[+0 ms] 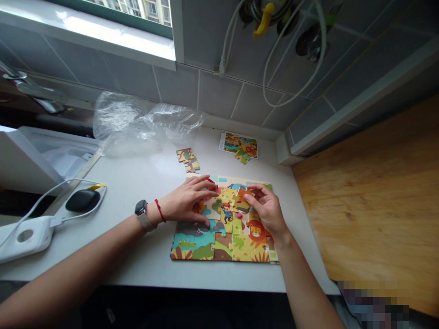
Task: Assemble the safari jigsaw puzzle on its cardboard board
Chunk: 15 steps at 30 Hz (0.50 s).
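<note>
Two-handed, working at a white counter (137, 269) over a cardboard jigsaw puzzle (219, 242) lying near the counter's front edge. Behind the puzzle, a crumpled plastic bag (144, 123) sitting to the left, a small picture card (239, 144) lying to the right, and loose puzzle pieces (188, 160) resting just past the far edge. On the puzzle, left hand (185, 199) lying open and flat, gripping nothing. Right hand (265, 208) half closing, pinching an orange puzzle piece (242, 197) near the middle. Pressing too hard or sliding the left hand could be pushing fitted pieces apart; forcing the orange piece could be bending its edge.
</note>
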{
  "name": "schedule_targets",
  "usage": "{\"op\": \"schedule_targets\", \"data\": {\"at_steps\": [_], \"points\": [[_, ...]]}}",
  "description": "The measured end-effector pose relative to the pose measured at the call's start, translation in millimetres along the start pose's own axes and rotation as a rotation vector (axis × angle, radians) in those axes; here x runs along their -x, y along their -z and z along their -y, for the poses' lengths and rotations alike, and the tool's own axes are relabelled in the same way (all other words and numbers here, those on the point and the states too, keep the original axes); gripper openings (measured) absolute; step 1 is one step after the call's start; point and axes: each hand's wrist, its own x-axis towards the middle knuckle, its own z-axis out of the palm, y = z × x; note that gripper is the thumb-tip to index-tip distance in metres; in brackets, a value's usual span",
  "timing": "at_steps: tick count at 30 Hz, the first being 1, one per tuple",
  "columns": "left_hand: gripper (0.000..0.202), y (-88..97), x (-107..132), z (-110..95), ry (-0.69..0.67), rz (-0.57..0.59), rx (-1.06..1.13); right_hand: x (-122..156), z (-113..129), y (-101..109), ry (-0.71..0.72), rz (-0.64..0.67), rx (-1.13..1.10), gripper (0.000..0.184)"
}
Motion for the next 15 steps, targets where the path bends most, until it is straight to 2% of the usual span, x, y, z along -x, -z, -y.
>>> {"op": "schedule_targets", "data": {"at_steps": [2, 4, 10, 12, 15], "points": [[0.080, -1.4, 0.5, -1.2, 0.006, 0.013, -0.010, 1.0, 3.0, 6.0, -0.020, -0.002, 0.040, 0.039], [0.074, -1.3, 0.0, -2.5, 0.004, 0.026, -0.005, 5.0, 6.0, 13.1, -0.042, 0.022, 0.114, 0.039], [0.057, 2.7, -3.9, -6.8, -0.052, 0.040, 0.050, 32.1, 15.7, 31.1, -0.105, 0.246, 0.311, 0.037], [0.055, 2.3, -4.3, -7.3, -0.062, 0.036, 0.051, 38.5, 17.3, 38.8, -0.117, 0.253, 0.372, 0.037], [0.050, 1.1, -4.0, -7.3, -0.066, 0.012, 0.073, 39.9, 15.7, 54.9, -0.111, 0.191, 0.413, 0.037]]}}
